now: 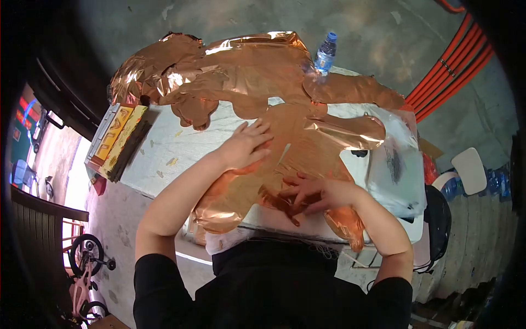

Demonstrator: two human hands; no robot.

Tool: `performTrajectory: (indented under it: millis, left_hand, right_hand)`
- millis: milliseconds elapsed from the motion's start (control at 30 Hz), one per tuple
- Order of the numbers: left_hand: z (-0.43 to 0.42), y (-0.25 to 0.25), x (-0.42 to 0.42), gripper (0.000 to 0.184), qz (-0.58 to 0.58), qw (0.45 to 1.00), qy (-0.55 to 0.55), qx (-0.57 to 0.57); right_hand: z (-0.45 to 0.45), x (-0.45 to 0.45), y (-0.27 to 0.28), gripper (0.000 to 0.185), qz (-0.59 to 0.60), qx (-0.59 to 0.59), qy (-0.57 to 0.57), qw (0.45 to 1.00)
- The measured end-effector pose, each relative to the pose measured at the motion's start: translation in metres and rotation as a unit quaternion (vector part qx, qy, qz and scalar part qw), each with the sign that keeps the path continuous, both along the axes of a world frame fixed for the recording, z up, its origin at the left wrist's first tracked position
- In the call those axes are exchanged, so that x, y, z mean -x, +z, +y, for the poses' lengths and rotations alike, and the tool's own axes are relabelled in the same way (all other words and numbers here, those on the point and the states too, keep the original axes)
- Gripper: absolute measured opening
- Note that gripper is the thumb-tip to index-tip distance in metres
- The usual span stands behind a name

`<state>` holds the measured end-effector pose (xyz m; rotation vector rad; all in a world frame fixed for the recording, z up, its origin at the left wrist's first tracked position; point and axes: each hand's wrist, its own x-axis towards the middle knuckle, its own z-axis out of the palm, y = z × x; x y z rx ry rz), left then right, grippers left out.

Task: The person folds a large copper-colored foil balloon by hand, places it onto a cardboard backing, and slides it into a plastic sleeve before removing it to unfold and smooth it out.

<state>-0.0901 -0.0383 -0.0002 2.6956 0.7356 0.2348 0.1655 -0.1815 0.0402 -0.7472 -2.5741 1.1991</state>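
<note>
A flat, copper-coloured foil balloon (301, 134) with rounded lobes lies across the near half of the white-covered table. My left hand (246, 145) rests on its upper left part, fingers stretched out and slightly spread. Closer to my body, my right hand (312, 193) is over the lower edge of the foil, fingers apart, with its reflection showing in the shiny surface. One lobe (345, 227) hangs near the table's front edge beneath my right forearm. More copper foil balloons (241, 66) are heaped along the far side.
A blue-capped water bottle (325, 54) stands at the far edge. A yellow-and-grey box (118, 137) sits at the left end of the table (164, 145). Clear plastic bags (394, 170) lie at the right. Orange pipes (449, 66) and a pink bicycle (82, 285) are beyond the table.
</note>
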Motion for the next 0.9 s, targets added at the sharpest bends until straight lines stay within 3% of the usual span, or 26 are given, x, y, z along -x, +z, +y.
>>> performTrajectory:
  millis: [33,67,100,133,200,233,267,300,333,400,600,800,900]
  left_hand:
    - [-0.001,-0.003,0.005,0.055,-0.004,1.000,0.003,-0.007]
    - [-0.001,-0.007,0.008,0.055,-0.009,1.000,0.007,-0.016]
    - [-0.003,-0.006,0.008,0.055,-0.009,1.000,0.006,-0.016]
    - [-0.005,-0.005,0.007,0.055,-0.003,1.000,0.011,-0.020]
    - [-0.008,-0.004,0.004,0.056,0.004,1.000,0.014,-0.023]
    - [-0.008,-0.002,0.003,0.056,0.012,1.000,0.017,-0.023]
    - [-0.008,-0.002,0.002,0.056,0.020,0.999,0.021,-0.024]
    - [-0.008,-0.001,0.002,0.056,0.021,0.999,0.021,-0.024]
    - [-0.008,-0.002,0.003,0.055,0.018,0.999,0.016,-0.023]
    - [-0.007,-0.005,0.005,0.054,0.014,1.000,0.013,-0.021]
    - [-0.007,-0.009,0.012,0.053,-0.011,1.000,0.008,-0.027]
    - [-0.008,0.001,0.005,0.053,-0.094,0.994,0.050,0.037]
    - [-0.001,0.006,-0.005,0.055,0.004,0.998,0.061,-0.022]
  right_hand:
    - [-0.002,0.002,0.009,0.026,0.002,0.002,-0.002,1.000]
    - [-0.002,0.004,0.020,0.024,0.038,0.138,-0.140,0.980]
    - [0.001,0.006,0.026,0.022,0.072,0.268,-0.272,0.921]
    - [0.010,0.007,0.021,0.022,0.072,0.267,-0.273,0.922]
    - [0.029,0.007,-0.009,0.037,0.028,-0.063,-0.405,0.912]
    - [0.034,0.014,-0.027,0.037,0.028,-0.064,-0.407,0.911]
    - [0.040,0.024,-0.046,0.047,-0.123,-0.180,-0.419,0.881]
    - [0.042,0.033,-0.056,0.059,-0.268,-0.288,-0.416,0.820]
    - [0.035,0.042,-0.051,0.059,-0.266,-0.287,-0.416,0.821]
    - [0.016,0.054,-0.043,0.076,-0.235,-0.259,-0.311,0.884]
    - [0.013,0.045,-0.041,0.077,-0.158,-0.263,-0.123,0.944]
    - [0.006,0.050,-0.035,0.075,-0.151,-0.245,-0.094,0.953]
    - [0.006,0.052,-0.037,0.075,-0.180,-0.268,-0.110,0.940]
